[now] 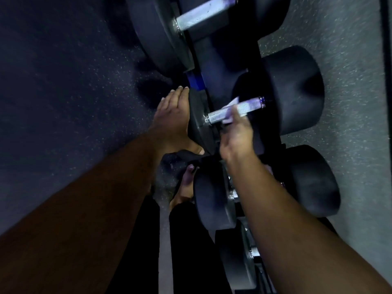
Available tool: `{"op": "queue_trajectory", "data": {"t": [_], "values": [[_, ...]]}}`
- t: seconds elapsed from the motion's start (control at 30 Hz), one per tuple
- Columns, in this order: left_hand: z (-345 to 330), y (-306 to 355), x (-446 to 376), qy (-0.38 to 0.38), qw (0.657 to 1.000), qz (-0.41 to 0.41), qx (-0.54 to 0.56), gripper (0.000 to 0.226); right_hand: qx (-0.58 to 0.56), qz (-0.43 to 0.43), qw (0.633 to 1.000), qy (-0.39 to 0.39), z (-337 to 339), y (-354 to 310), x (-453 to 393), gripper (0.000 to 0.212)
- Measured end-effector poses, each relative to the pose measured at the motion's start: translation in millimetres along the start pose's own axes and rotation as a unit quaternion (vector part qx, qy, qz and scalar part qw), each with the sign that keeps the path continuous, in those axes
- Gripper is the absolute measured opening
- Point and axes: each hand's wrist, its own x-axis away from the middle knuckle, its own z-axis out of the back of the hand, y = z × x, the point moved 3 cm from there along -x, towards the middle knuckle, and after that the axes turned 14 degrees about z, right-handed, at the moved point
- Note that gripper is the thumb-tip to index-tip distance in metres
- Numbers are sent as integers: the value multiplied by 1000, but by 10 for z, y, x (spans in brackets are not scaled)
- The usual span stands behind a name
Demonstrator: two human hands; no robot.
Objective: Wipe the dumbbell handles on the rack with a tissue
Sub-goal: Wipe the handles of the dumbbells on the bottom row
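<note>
A black dumbbell with a knurled metal handle lies on the dark rack in mid-frame. My right hand grips a white tissue wrapped around the middle of that handle. My left hand lies flat against the outer face of the dumbbell's near weight head, fingers spread. The far weight head is in full view.
A bigger dumbbell sits on the rack above, and two more lie below, under my right forearm. Speckled dark floor lies to the left, a lighter grey surface to the right. My foot stands beside the rack.
</note>
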Motion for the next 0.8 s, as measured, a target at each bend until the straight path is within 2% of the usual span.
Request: {"op": "queue_trajectory", "data": {"t": [0.1,0.2,0.27,0.4,0.5,0.57,0.6,0.7,0.73,0.77,0.8], "values": [[7,12,15,-9,1000,1,6,166,59,-7,997,-39,-24,91,181,26],[27,4,23,-17,1000,-4,10,166,-17,39,999,5,111,-71,-42,24],[25,-1,19,-16,1000,-8,9,166,-29,52,997,42,176,-83,-157,13],[19,-17,11,-11,1000,-12,10,165,103,29,993,-44,21,200,93,13],[27,-16,29,-10,1000,-13,11,164,219,41,975,-14,98,290,131,18],[12,-18,23,-3,1000,-15,12,162,339,99,935,4,102,265,194,34],[6,-17,18,2,1000,-17,13,160,391,139,910,-12,48,233,284,40],[-12,-24,3,8,1000,-24,13,150,450,284,838,-125,-199,16,498,39],[-12,-29,-1,4,1000,-22,12,153,472,341,797,-164,-254,-94,467,43],[-10,-42,5,-1,1000,-19,9,157,519,385,735,-208,-291,-164,370,48],[-15,-35,0,-3,1000,-16,6,161,589,405,652,-254,-318,-223,231,50]]}}
